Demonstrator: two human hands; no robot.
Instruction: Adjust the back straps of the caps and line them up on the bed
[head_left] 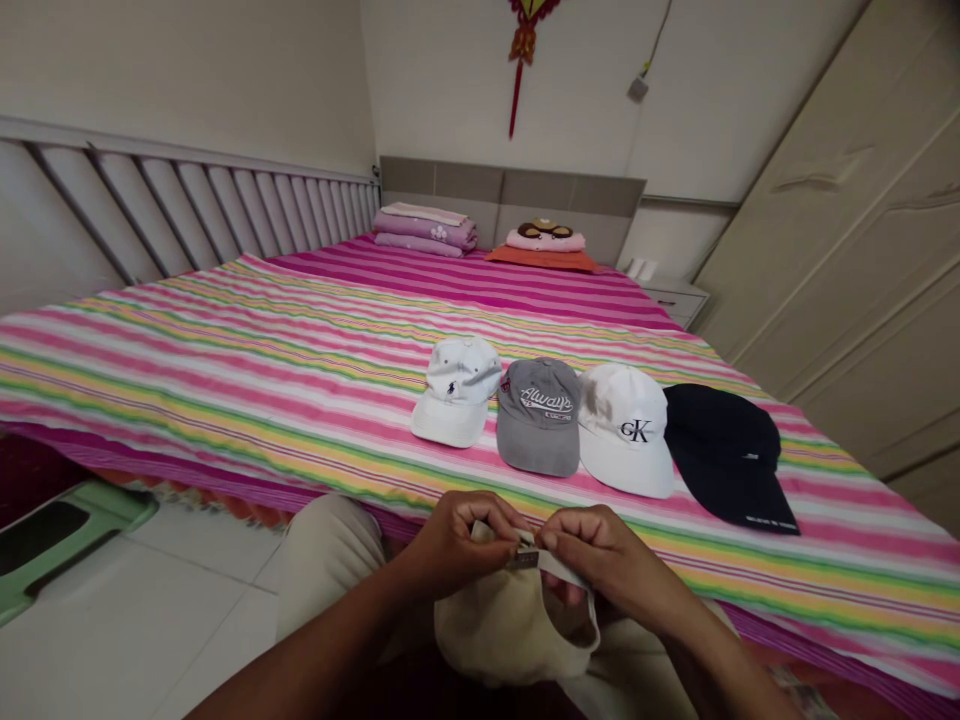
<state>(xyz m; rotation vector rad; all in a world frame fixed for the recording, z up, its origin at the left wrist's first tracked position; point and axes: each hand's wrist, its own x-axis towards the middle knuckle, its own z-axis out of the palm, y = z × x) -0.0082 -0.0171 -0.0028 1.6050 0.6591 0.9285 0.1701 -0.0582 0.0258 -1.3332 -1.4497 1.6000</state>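
Observation:
A beige cap rests in my lap, its back strap and small metal buckle pinched between both hands. My left hand grips the strap from the left and my right hand from the right, fingertips nearly touching. On the striped bed just beyond, a row of caps lies side by side: a white cap, a grey cap, a white cap with black letters and a black cap.
The bed with its striped cover fills the middle. Folded purple bedding and a pillow lie at the headboard. A green stool stands on the tiled floor to the left; a wardrobe and a nightstand are on the right.

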